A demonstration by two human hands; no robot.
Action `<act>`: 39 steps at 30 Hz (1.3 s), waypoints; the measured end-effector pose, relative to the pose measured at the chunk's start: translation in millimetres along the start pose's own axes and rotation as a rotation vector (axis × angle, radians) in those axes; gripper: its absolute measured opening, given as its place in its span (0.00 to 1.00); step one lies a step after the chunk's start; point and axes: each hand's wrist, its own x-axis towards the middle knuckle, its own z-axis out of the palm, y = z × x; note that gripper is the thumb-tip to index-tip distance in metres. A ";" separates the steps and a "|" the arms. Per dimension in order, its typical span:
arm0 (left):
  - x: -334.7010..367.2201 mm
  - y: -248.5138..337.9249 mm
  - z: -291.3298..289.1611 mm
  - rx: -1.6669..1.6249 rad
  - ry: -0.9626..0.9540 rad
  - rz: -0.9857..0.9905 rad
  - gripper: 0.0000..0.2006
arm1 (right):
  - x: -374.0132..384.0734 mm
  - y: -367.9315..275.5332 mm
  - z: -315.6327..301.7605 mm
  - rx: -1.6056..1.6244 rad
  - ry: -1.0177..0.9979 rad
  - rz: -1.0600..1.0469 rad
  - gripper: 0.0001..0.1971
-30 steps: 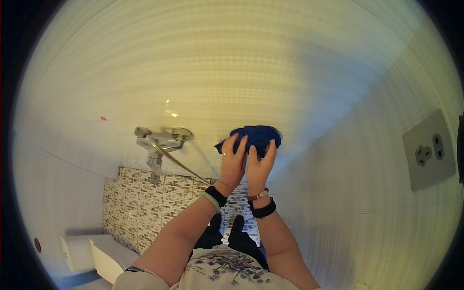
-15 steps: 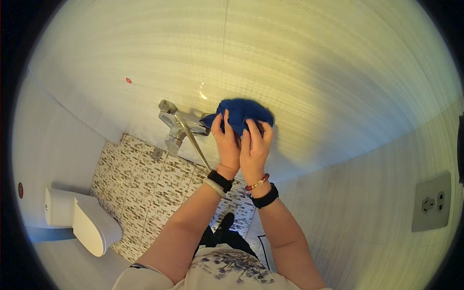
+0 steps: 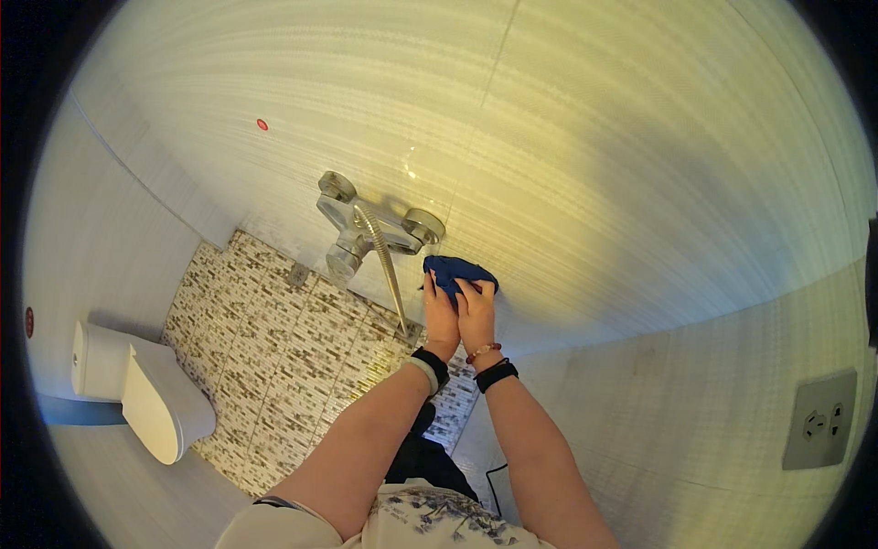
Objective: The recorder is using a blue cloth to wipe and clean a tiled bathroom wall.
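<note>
Blue, seen from the head: it's the cloth (image 3: 465,269), bunched small and up at the wall (image 3: 585,137), just below the right end of the tap (image 3: 384,225).
Left hand (image 3: 442,316): on the cloth's near side, fingers up and bent onto the fabric, a narrow hold.
Right hand (image 3: 476,316): right alongside, fingers curled over the cloth's lower right edge, gripping it too; the two hands look pressed together.
Wrists: black band (image 3: 433,363) and pale bangle (image 3: 423,374) on the left, beaded bracelet (image 3: 484,352) and another black band on the right.
Toilet (image 3: 151,389): white, over on the far left, its inside hidden from up here.
Tap: chrome, fixed to the wall, ribbed hose (image 3: 382,252) hanging down in front.
Floor (image 3: 247,357): brown and cream mosaic, a square drain (image 3: 297,274) near the wall's foot.
Room: pale streaked walls, a small red spot (image 3: 262,124) above the tap, a grey socket (image 3: 820,421) far right.
</note>
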 end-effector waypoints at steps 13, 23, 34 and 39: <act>17.1 72.8 -52.4 -0.316 -0.007 0.240 0.31 | 11.4 -72.2 -33.5 0.174 0.392 0.054 0.16; 16.9 85.9 -45.3 -0.267 -0.094 0.364 0.31 | 26.9 -82.0 -56.4 -0.137 0.375 -0.149 0.17; 29.5 19.8 13.0 -0.164 0.104 0.414 0.30 | 23.4 -31.5 -19.3 -0.392 0.358 -0.236 0.20; 36.3 -10.6 25.4 0.055 0.168 0.517 0.30 | 18.3 -10.5 3.2 -0.420 0.353 -0.370 0.20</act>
